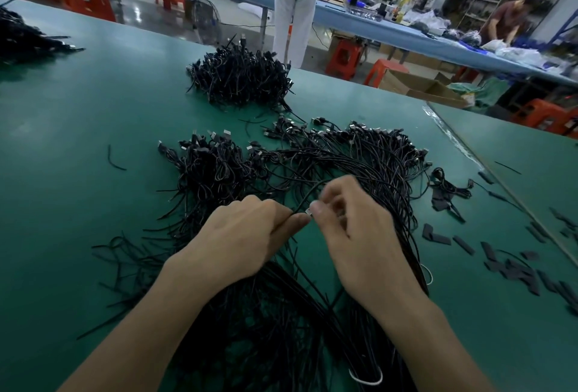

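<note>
well inside table edge [359,87]; hands [240,236] [355,235], cable [305,197]

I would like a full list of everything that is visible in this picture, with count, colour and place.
table: one, green, under everything
held cable: one, black with metal plug, between both hands
loose cables: many, black, around the hands
cable heap: one, black, far centre
flat pieces: many, black, right side
stools: several, red, behind the table
standing person: one, white trousers, background
left hand: one, pinches held cable
right hand: one, pinches its plug
</note>
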A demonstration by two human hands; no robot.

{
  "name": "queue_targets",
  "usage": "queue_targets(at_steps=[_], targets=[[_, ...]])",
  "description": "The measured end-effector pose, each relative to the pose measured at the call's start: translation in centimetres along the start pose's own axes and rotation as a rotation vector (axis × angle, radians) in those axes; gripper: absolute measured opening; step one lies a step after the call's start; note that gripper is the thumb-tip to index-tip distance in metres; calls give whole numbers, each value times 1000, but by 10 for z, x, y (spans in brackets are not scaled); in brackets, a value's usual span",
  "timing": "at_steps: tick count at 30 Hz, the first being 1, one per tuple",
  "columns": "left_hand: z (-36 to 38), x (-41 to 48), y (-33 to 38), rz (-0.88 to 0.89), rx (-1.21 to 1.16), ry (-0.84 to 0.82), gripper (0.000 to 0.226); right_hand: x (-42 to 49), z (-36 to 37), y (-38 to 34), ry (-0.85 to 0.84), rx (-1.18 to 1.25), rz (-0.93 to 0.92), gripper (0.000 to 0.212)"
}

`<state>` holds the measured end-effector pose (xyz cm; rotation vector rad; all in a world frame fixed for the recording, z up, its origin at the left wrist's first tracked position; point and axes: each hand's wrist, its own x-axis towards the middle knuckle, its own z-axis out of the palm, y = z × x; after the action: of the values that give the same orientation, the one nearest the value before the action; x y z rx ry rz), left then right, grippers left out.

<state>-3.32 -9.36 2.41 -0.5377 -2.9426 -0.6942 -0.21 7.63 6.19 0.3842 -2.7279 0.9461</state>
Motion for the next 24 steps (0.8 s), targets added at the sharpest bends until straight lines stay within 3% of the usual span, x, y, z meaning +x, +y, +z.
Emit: queue_targets(at_steps=[2, 4, 8, 12, 15, 17, 21, 24], targets=[[0, 0, 0, -35, 20, -22, 62, -1, 0, -3, 118, 139, -31, 19], [0, 0, 1, -47, 21, -50, 60, 1, 0, -3, 94, 257, 7, 14], [0, -1, 2, 28, 9, -32, 58, -1, 6, 4, -45, 224, 104, 19], [-2, -2, 1, 31, -86, 52, 62, -2, 3, 12, 36, 197, 151, 15], [-4, -2, -3, 18, -185, 196, 59, 1, -1, 15, 135, 168, 140, 32], [-7, -1, -6, -6, -240, 207, 58, 2, -4, 16, 205, 196, 157, 37], [-8, -3, 1, -48, -449, -21, 60, 8, -7, 17, 294, 244, 131, 35], [-9, -7, 20, 118, -767, -229, 62, 11, -3, 14, 276, 324, 101, 33]])
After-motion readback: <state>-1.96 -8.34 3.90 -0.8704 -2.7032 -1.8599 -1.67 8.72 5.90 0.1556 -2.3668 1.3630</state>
